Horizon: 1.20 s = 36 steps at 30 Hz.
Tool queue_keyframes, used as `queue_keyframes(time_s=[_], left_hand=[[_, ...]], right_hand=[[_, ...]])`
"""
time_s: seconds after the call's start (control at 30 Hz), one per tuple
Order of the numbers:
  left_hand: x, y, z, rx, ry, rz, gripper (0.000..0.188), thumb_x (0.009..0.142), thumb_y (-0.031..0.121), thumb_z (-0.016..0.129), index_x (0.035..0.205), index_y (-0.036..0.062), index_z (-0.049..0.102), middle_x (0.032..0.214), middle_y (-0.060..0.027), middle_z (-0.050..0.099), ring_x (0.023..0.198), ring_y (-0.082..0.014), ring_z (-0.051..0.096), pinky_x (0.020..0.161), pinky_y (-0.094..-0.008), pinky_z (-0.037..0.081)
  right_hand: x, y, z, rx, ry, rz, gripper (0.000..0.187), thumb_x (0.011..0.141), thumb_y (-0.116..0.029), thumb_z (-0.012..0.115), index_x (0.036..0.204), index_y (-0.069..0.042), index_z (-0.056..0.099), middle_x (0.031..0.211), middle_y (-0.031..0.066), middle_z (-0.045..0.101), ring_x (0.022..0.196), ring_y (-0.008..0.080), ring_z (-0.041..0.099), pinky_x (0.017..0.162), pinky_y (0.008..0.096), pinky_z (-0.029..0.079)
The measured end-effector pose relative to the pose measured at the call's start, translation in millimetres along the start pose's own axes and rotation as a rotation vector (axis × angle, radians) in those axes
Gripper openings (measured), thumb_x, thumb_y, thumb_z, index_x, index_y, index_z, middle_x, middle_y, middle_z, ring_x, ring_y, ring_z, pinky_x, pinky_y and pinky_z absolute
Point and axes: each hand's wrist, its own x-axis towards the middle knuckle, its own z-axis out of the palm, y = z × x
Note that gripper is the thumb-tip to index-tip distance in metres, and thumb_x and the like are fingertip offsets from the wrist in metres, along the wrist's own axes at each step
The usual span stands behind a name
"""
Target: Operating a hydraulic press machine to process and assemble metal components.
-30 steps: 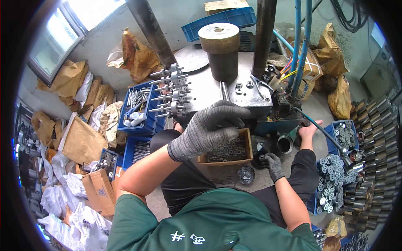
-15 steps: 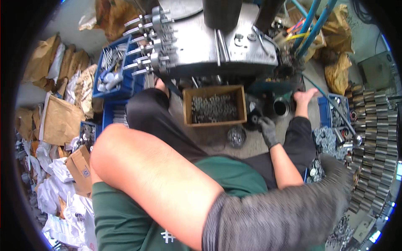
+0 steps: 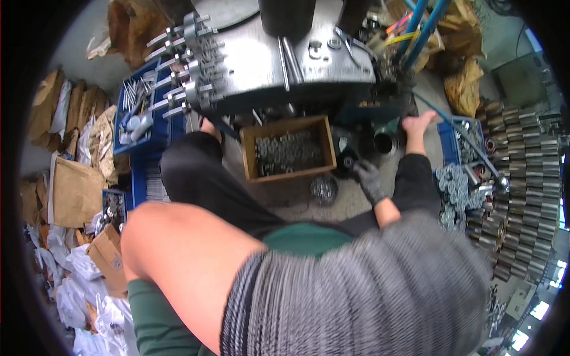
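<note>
My left hand (image 3: 380,279), in a grey knit glove, is very close and crosses the lower right of the view. It is smeared by motion, and its fingers cannot be made out. Beyond it, my right hand (image 3: 369,181) wears a grey glove too. Its fingers are drawn together beside a dark round part with a ring on top (image 3: 347,162); whatever they grip is too small to name. A wooden box (image 3: 291,174) of small metal nuts stands to the left of that hand. Just below the box is a round, shiny heap of small metal pieces (image 3: 324,189).
A metal machine table (image 3: 249,56) with clamp-like parts (image 3: 196,65) along its left side stands ahead. Blue bins (image 3: 133,139) are at left, beside cardboard (image 3: 77,193) and plastic bags. An open metal cylinder (image 3: 386,142), a lever rod (image 3: 475,145) and stacked metal parts (image 3: 522,202) lie right.
The whole scene has shifted left in the view. My left gloved arm has come nearer and now covers more of my right forearm. My right hand stays by the dark round part.
</note>
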Motion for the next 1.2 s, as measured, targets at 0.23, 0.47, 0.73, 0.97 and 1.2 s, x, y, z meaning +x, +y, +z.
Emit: queue_keyframes(time_s=[0.23,0.47,0.73,0.97,1.2], left_hand=[[-14,-8,9,-0.031,0.083,-0.09,0.048,0.073,0.017,0.068,0.111,-0.0124,0.066,0.091,-0.0151,0.067,0.086,-0.0241,0.065,0.065,-0.0382,0.054],[-105,-96,74,-0.234,0.054,-0.541,0.033,0.085,0.013,0.068,0.118,0.0067,0.068,0.114,-0.0193,0.067,0.098,-0.0371,0.069,0.083,-0.0485,0.057],[-165,-147,167,-0.033,-0.391,-1.07,0.033,0.086,0.014,0.067,0.118,0.0081,0.07,0.106,-0.0179,0.066,0.102,-0.0363,0.067,0.091,-0.0484,0.056],[-169,-153,178,-0.062,-0.349,-1.177,0.038,0.084,0.024,0.075,0.116,0.0056,0.065,0.109,-0.0191,0.067,0.102,-0.0379,0.068,0.091,-0.0491,0.055],[-181,-158,191,-1.068,0.47,-1.823,0.037,0.094,0.022,0.061,0.126,0.0034,0.054,0.077,-0.0107,0.066,0.055,-0.022,0.064,0.05,-0.0367,0.053]], right_hand=[[-14,-42,-12,-0.099,-0.232,0.076,0.025,0.096,-0.014,0.067,0.116,0.0,0.07,0.094,0.0059,0.073,0.084,0.0127,0.067,0.076,0.0301,0.055],[16,-165,-11,-0.328,-0.214,-0.6,0.027,0.092,-0.01,0.071,0.117,0.0,0.068,0.106,0.0153,0.073,0.1,0.0284,0.072,0.089,0.0362,0.057],[81,-300,46,-0.715,-0.02,-1.153,0.035,0.087,-0.006,0.067,0.122,-0.005,0.066,0.125,0.0163,0.067,0.111,0.0361,0.066,0.099,0.0454,0.052],[113,-302,79,-0.966,0.04,-1.217,0.041,0.087,-0.026,0.069,0.123,-0.006,0.065,0.128,0.0167,0.065,0.119,0.0357,0.059,0.109,0.0484,0.042],[105,-289,61,-0.817,-0.039,-1.324,0.032,0.077,-0.016,0.078,0.105,-0.005,0.067,0.102,0.0146,0.066,0.096,0.0363,0.063,0.094,0.049,0.049]])
